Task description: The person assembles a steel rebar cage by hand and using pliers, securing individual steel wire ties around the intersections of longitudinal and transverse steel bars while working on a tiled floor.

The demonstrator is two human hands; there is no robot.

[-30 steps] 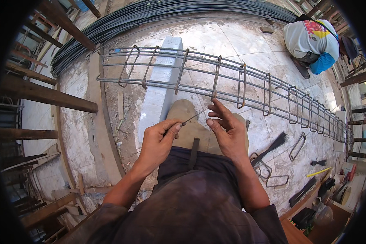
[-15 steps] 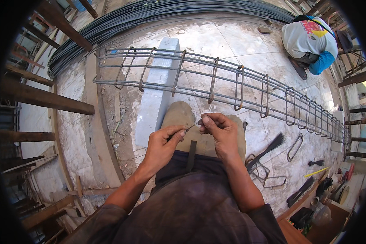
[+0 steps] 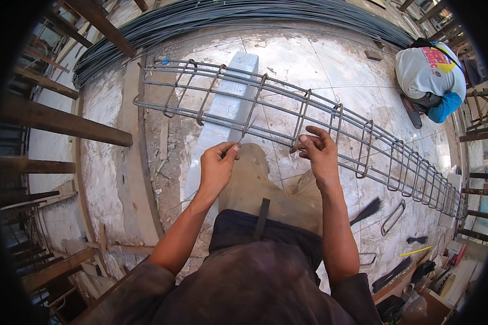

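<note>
My left hand (image 3: pixel 219 164) is closed, its thumb and forefinger pinching a thin tie wire (image 3: pixel 239 142) just beside the near lower bar of a long rebar cage (image 3: pixel 253 106). By the same cage, further right, my right hand (image 3: pixel 321 158) has its forefinger raised and its thumb bent inward. A small dark thing shows at its fingertips; I cannot make out what it is. The cage runs from the far left to the right, with square stirrups spaced along it. A long pale block (image 3: pixel 199 157) lies under its left part, beside my knees.
A thick bundle of steel bars (image 3: pixel 211 27) curves along the back. Another person (image 3: pixel 431 73) crouches at the far right. Dark wooden posts (image 3: pixel 65 123) stick in from the left. On the floor at right lie loose wire (image 3: pixel 367 210), a bent stirrup (image 3: pixel 393 218) and a yellow strip (image 3: pixel 416 251).
My hands have moved apart and forward to the cage. The left went up to the near bar with the wire; the right went up and right. The view has shifted slightly.
</note>
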